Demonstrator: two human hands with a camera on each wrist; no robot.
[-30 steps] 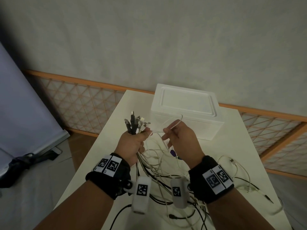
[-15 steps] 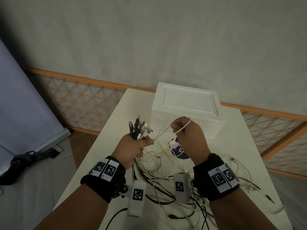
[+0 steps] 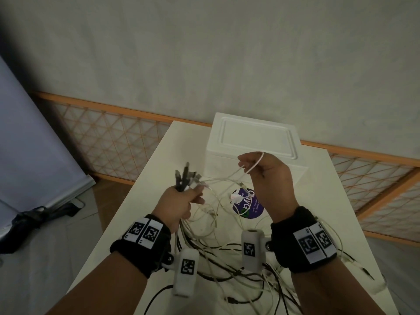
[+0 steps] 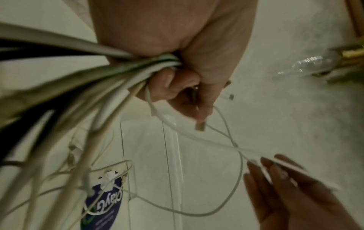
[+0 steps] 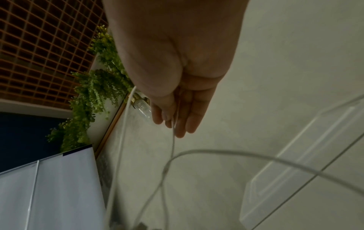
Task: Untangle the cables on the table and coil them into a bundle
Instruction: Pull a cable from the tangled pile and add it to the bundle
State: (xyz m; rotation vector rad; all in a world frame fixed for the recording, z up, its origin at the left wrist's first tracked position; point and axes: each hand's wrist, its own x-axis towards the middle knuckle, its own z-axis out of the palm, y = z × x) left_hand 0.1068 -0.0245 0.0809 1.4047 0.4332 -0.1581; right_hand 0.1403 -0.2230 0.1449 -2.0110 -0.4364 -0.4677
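My left hand (image 3: 179, 198) grips a bunch of cable ends (image 3: 185, 178), black and white, with the plugs sticking up above the fist; the left wrist view shows the fingers (image 4: 177, 80) curled round those cords (image 4: 118, 74). My right hand (image 3: 270, 178) is raised to the right of it, above the table. It pinches a thin white cable (image 3: 256, 163) that loops over its fingers. This cable (image 4: 197, 138) runs from the left fist to the right fingers (image 4: 279, 183) and shows at the right hand (image 5: 173, 93). The rest of the tangle (image 3: 227, 258) lies on the table under both wrists.
A white lidded box (image 3: 254, 142) stands at the far end of the white table (image 3: 141, 212), just behind my right hand. A round purple sticker (image 3: 250, 205) lies under the cables. The table's left edge drops to the floor; a lattice fence runs along the wall.
My right hand has risen and moved right, away from the left fist, drawing the white cable out into a longer span. The left hand keeps its grip on the bunch.
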